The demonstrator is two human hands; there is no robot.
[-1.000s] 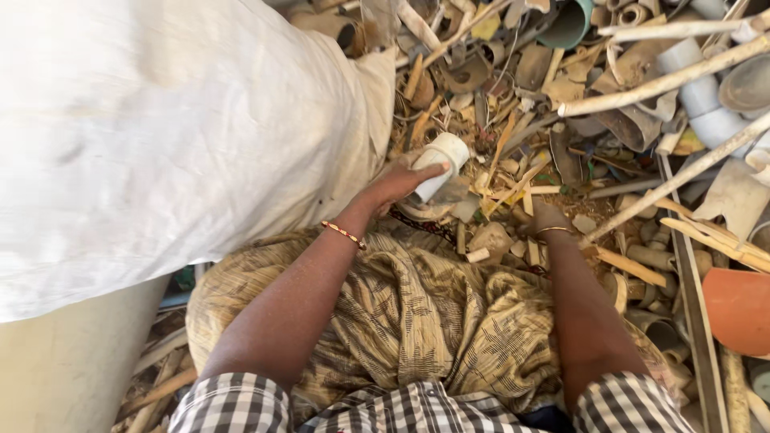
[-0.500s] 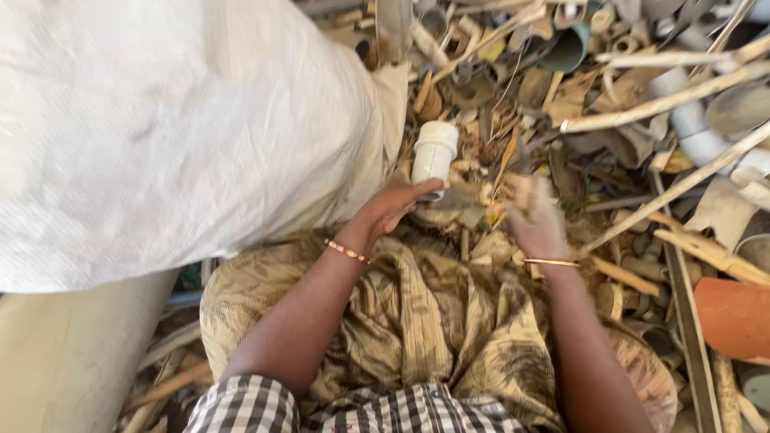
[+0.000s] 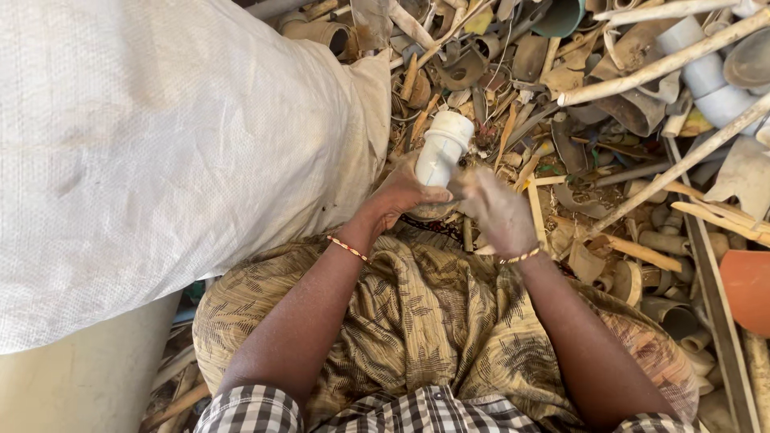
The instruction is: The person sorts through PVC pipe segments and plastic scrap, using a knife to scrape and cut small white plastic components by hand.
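Note:
My left hand (image 3: 405, 192) grips a white plastic pipe fitting (image 3: 443, 147), a short tube with a wider collar at its far end, held upright over the pile. My right hand (image 3: 496, 210) is right beside it, fingers curled toward the lower end of the fitting; it is blurred and I cannot tell whether it touches. Both wrists wear thin bead bracelets. My lap, covered in brown patterned cloth (image 3: 425, 321), lies below the hands.
A large white woven sack (image 3: 160, 136) fills the left side. A heap of broken plastic pipe pieces and scraps (image 3: 577, 120) spreads ahead and right, with long pale pipes (image 3: 666, 60) across it. An orange piece (image 3: 746, 281) lies at the right edge.
My left hand lifted the white fitting off the pile and stood it upright nearer to me. My right hand rose from the scraps and came in beside it.

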